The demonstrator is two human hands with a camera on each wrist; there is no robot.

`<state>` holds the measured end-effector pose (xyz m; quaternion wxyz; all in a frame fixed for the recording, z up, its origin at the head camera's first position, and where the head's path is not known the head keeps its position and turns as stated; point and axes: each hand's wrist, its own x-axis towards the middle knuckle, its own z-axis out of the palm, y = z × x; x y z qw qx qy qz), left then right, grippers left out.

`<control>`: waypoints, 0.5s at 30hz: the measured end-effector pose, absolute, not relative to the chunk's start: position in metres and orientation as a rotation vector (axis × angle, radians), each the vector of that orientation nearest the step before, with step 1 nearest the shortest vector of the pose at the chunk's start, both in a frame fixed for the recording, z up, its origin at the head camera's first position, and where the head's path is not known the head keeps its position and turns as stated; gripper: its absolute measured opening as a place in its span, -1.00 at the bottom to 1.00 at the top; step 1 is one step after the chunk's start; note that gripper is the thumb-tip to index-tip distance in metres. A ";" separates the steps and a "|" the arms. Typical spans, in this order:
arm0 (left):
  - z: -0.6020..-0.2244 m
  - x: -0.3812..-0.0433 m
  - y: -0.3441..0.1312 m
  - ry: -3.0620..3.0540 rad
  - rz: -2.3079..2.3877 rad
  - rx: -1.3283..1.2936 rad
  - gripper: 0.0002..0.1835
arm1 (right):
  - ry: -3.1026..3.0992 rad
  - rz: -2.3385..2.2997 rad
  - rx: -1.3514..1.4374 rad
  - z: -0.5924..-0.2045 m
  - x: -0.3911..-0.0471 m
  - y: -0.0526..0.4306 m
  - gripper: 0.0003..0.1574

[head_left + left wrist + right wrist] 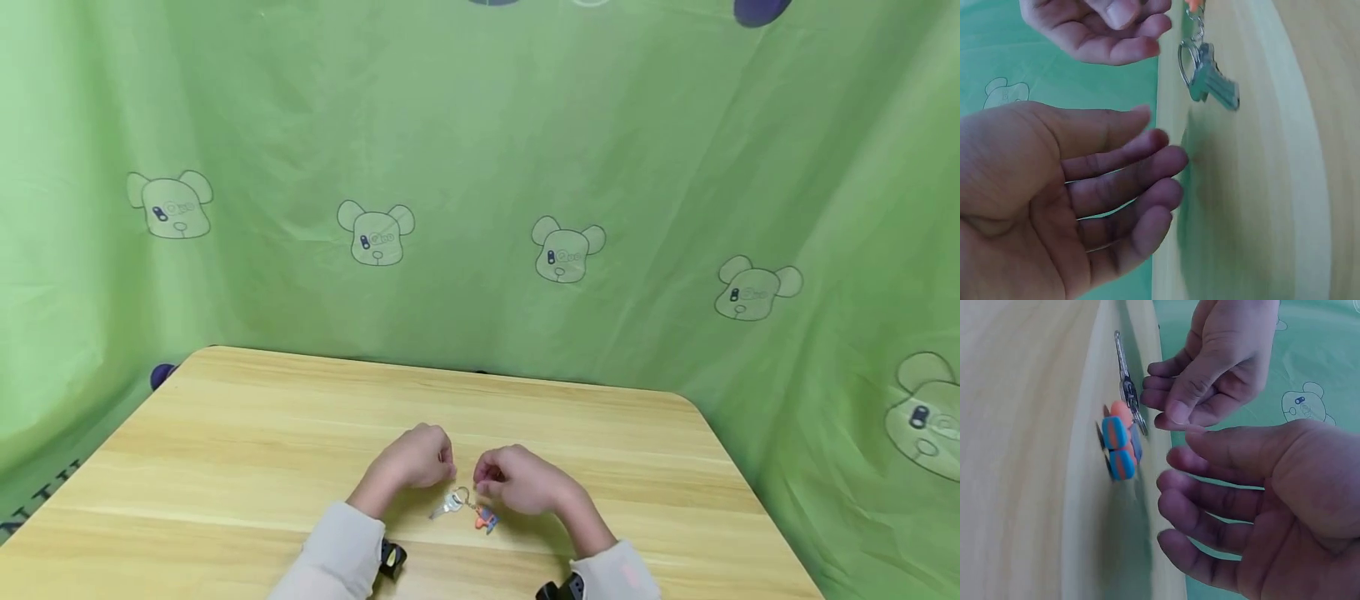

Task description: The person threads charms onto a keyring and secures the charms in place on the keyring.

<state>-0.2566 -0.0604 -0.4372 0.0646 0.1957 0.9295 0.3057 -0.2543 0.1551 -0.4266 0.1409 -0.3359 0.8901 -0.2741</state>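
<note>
A key ring (462, 495) lies on the wooden table with a silver key (447, 505) on its left side. On its right a short chain leads to a small orange and blue charm (486, 520); the right wrist view shows the charm (1121, 444) as a chunky figure. Just beyond and left of the key is my left hand (420, 456), fingers loosely curved and holding nothing. My right hand (525, 481) is close by the ring and charm, its fingers likewise bent loosely around bare air. In the left wrist view, a gap separates the left fingertips from the key (1219, 86).
The light wooden table (247, 433) has rounded far corners. Behind it and along both sides hangs a green curtain (465, 150) printed with bear heads. Black wrist devices (392, 558) are strapped at both cuffs.
</note>
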 end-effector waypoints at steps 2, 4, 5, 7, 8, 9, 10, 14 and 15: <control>-0.438 -0.258 -0.061 2.842 0.934 0.574 -0.87 | 2.662 -0.770 -0.952 -0.427 -0.255 0.155 -0.91; -0.438 -0.259 -0.062 2.909 0.922 0.563 -0.88 | 2.807 -0.733 -0.925 -0.428 -0.257 0.154 -0.82; -0.439 -0.260 -0.063 2.952 0.910 0.563 -0.84 | 2.897 -0.697 -0.915 -0.429 -0.259 0.153 -0.77; -0.439 -0.261 -0.065 3.053 0.848 0.572 -0.72 | 3.087 -0.605 -0.889 -0.431 -0.262 0.152 -0.63; -0.439 -0.262 -0.067 3.108 0.798 0.578 -0.66 | 3.173 -0.556 -0.879 -0.431 -0.264 0.151 -0.57; -0.439 -0.263 -0.068 3.160 0.748 0.581 -0.60 | 3.246 -0.501 -0.862 -0.432 -0.266 0.151 -0.49; -0.439 -0.263 -0.070 3.205 0.696 0.585 -0.56 | 3.302 -0.448 -0.860 -0.432 -0.268 0.151 -0.43; -0.442 -0.264 -0.081 3.279 0.556 0.583 -0.46 | 3.378 -0.369 -0.857 -0.433 -0.274 0.152 -0.23; -0.444 -0.264 -0.084 3.277 0.544 0.582 -0.45 | 3.378 -0.362 -0.849 -0.433 -0.275 0.153 -0.19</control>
